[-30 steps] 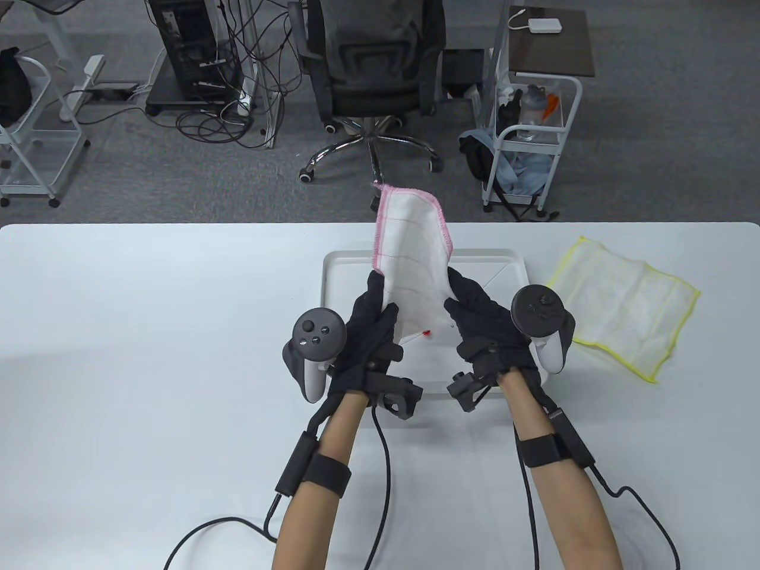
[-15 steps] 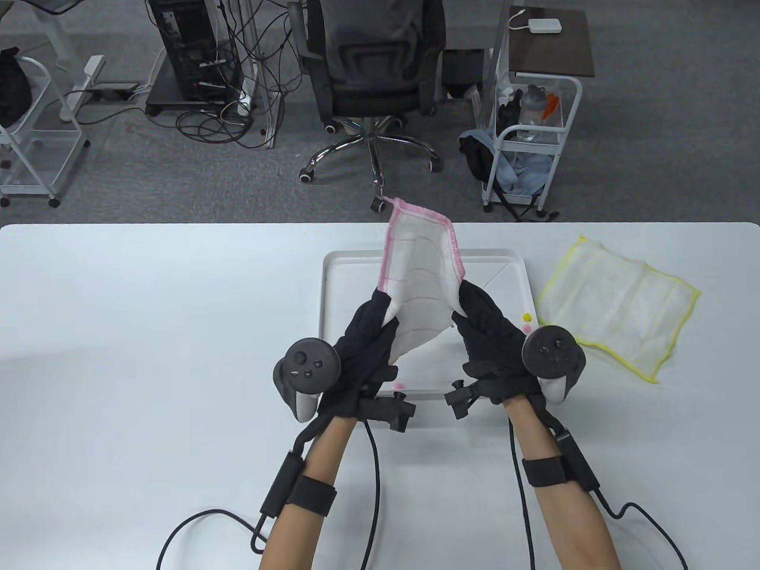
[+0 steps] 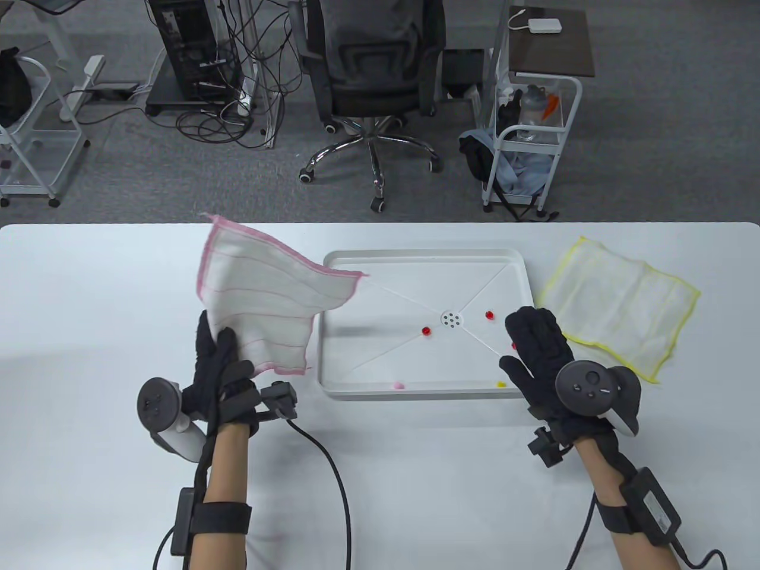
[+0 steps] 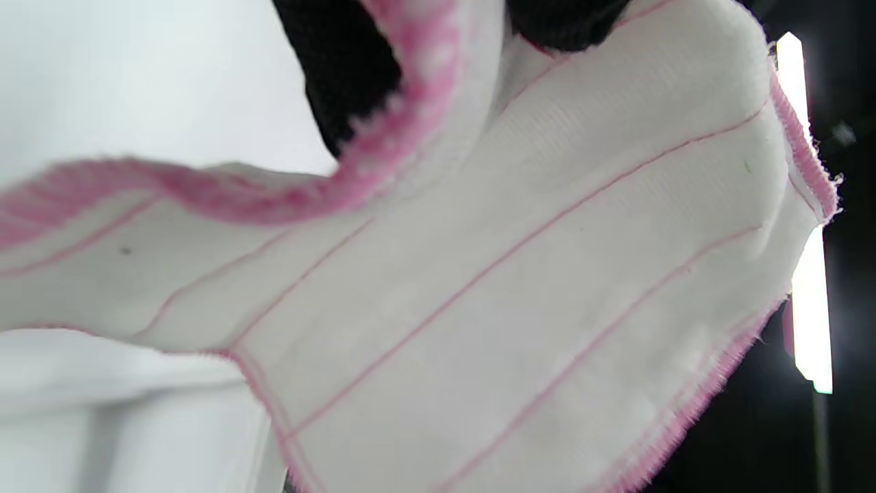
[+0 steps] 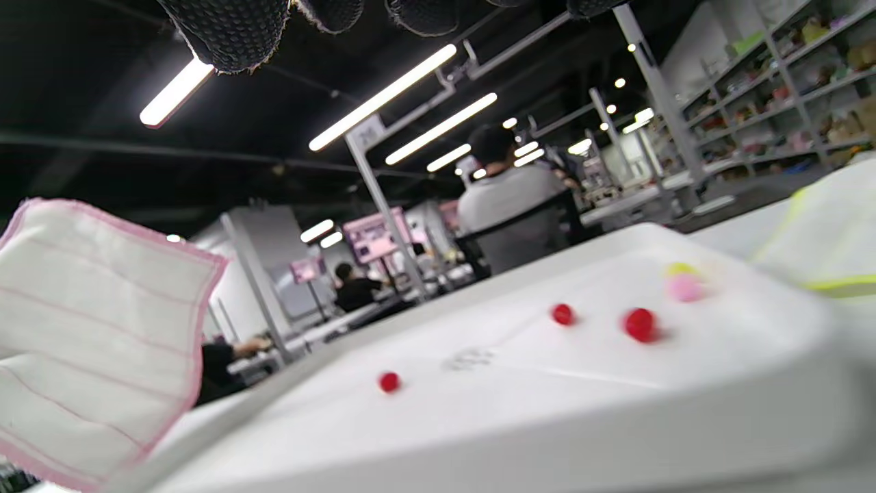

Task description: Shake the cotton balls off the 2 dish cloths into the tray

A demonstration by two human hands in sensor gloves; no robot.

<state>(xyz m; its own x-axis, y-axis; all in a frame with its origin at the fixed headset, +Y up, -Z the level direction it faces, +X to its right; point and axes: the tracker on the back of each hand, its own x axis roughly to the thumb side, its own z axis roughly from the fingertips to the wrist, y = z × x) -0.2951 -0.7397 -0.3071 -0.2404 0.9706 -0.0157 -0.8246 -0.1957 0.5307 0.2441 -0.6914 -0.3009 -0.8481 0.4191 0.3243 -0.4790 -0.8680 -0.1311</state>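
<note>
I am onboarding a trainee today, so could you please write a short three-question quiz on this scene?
1. True or false: the left hand grips the pink-edged cloth.
2. Where does the yellow-edged cloth lie? A) in the tray B) on the table, right of the tray C) in the right hand
3. Fill in: the right hand, fingers spread, holds ____ above the tray's right edge.

Key: 1 true; 2 B; 3 nothing.
</note>
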